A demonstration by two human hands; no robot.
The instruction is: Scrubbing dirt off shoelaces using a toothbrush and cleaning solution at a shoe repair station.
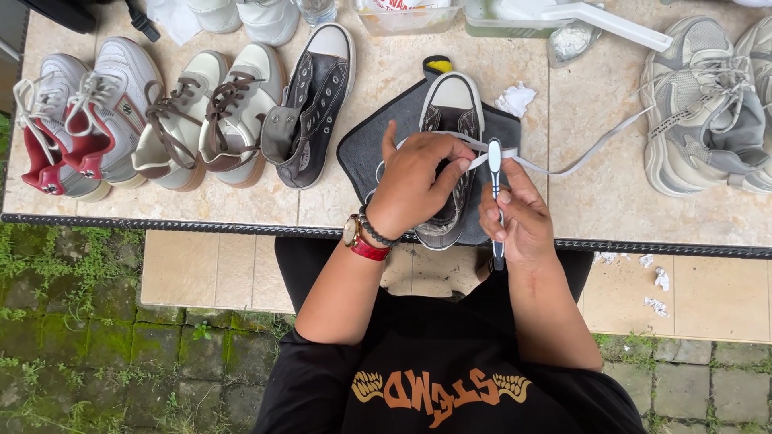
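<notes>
A black canvas sneaker [452,112] with a white toe cap lies on a dark grey cloth [366,145] on the tiled table. My left hand [414,183] rests over the shoe's opening and pinches a long grey-white lace [563,165] that trails off to the right. My right hand [519,217] grips a black and white toothbrush [494,173] upright, bristle end pointing away from me, just right of the shoe. A watch and bracelets sit on my left wrist.
The matching black sneaker [314,104] lies to the left, beside a cream pair with brown laces [205,116] and a white-red pair [76,112]. Grey sneakers [704,104] sit at right. A clear tub [406,18], a tray [531,20] and crumpled tissue [516,98] lie behind.
</notes>
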